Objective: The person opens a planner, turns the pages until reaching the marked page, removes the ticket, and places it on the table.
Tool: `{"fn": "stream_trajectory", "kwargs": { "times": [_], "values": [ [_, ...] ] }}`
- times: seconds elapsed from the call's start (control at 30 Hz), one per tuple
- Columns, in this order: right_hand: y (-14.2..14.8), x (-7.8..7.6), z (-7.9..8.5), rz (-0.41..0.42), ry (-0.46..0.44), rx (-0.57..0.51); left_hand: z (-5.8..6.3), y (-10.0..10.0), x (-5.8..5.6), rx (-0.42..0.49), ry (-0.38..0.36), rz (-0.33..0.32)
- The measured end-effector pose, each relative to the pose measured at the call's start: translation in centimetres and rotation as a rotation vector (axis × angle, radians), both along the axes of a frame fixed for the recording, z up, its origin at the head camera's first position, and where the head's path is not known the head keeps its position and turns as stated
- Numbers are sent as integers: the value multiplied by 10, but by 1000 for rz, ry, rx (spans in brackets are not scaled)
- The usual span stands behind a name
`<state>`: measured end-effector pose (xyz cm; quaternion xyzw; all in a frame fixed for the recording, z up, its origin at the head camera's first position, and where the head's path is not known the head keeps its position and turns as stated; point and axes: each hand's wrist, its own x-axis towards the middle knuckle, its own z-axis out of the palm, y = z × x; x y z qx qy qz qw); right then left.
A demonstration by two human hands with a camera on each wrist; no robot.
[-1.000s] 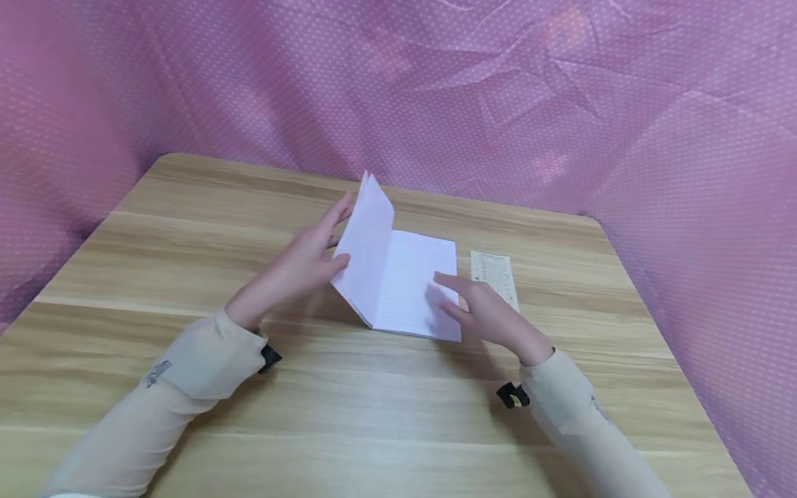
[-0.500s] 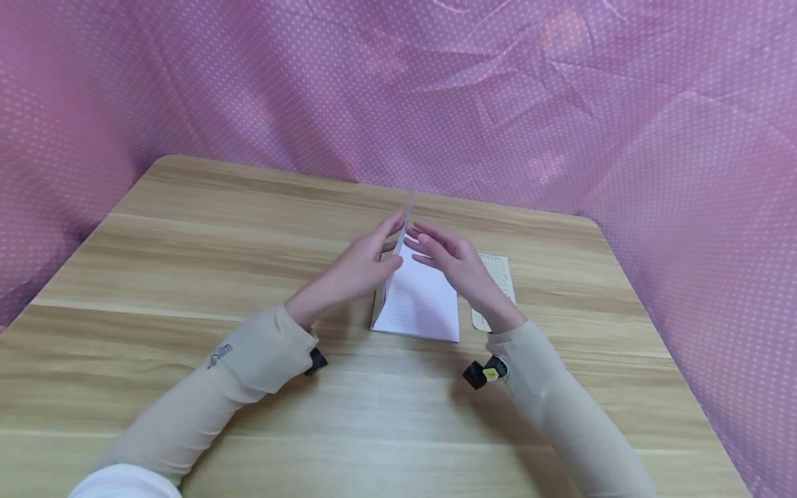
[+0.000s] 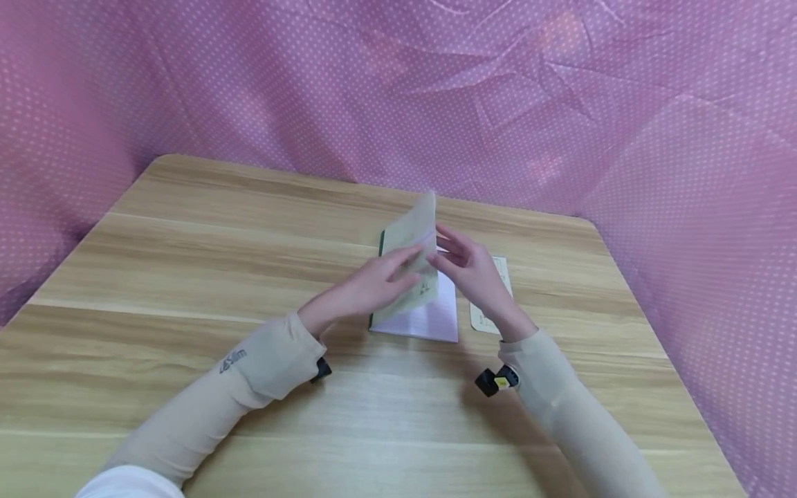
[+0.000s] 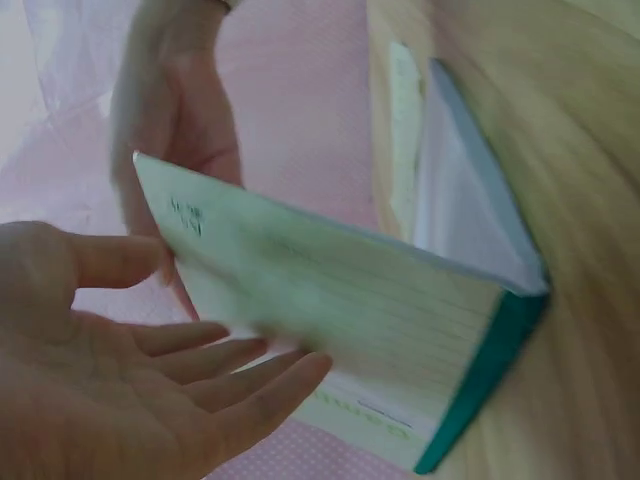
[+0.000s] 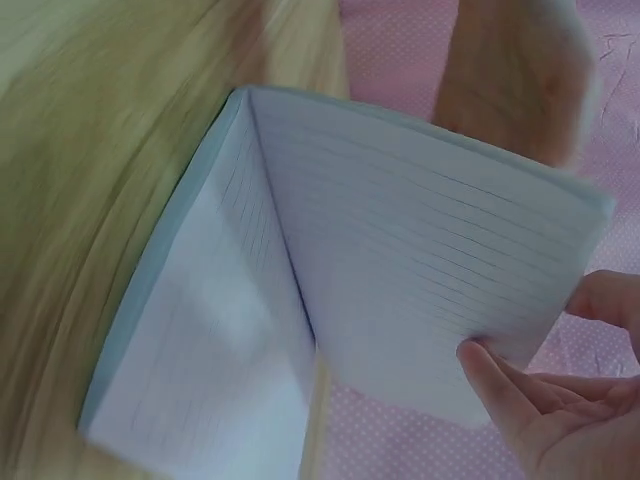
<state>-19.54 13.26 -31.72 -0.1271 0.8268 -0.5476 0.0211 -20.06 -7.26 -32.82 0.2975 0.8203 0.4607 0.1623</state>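
Note:
A notebook (image 3: 407,238) with a pale cover, green spine and lined white pages lies half-closed on the table, its upper half raised on edge. My left hand (image 3: 376,282) touches the outside of the cover, fingers mostly straight; in the left wrist view the left hand (image 4: 150,390) is in front of the cover. The right hand (image 3: 476,273) pinches the cover's free edge. From the right wrist, one digit of the right hand (image 5: 560,410) rests on the lined page, with another at the edge.
A pale printed card (image 3: 482,321) lies right of the notebook, partly behind the right hand. Beneath is a wooden table (image 3: 249,228). A pink dotted curtain (image 3: 311,90) hangs behind it.
The notebook's raised half has swung from left to right, turning its pale cover into view. My left hand has followed it rightward; the right hand has moved from above the page to the cover's edge.

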Motion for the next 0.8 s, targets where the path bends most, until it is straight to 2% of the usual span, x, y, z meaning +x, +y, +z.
{"fn": "stream_trajectory", "kwargs": {
  "times": [0.17,0.33,0.47,0.63,0.8],
  "values": [
    [8,4,-6,-40,90,158,-16,-7,3,-197,22,-68],
    [16,9,-20,-71,148,307,-27,-10,6,-386,121,-105],
    [21,12,-29,-61,151,423,-34,-12,8,-521,189,-113],
    [23,15,-36,-2,55,614,-39,-15,9,-604,237,-124],
    [26,15,-46,73,22,751,-39,-15,10,-639,240,-129]
  ]
}}
